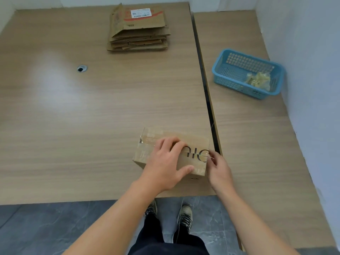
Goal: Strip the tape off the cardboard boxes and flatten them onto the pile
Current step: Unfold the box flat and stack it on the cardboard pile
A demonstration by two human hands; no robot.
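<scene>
A small closed cardboard box point(193, 142) with black lettering and clear tape along its top stands near the table's front edge. My left hand point(165, 166) lies spread on the box top, thumb against its near side, holding it down. At the box's right end, my right hand point(219, 166) pinches the clear tape point(206, 155) with its fingertips. A pile of flattened boxes point(138, 30) lies at the far middle of the table, the top one bearing a white label.
A blue plastic basket point(246, 72) with crumpled strips of tape in it sits on the adjoining table at the right. A dark gap point(204, 85) runs between the two tables. A round cable hole point(81, 68) is at the left. My shoes show on the grey floor below.
</scene>
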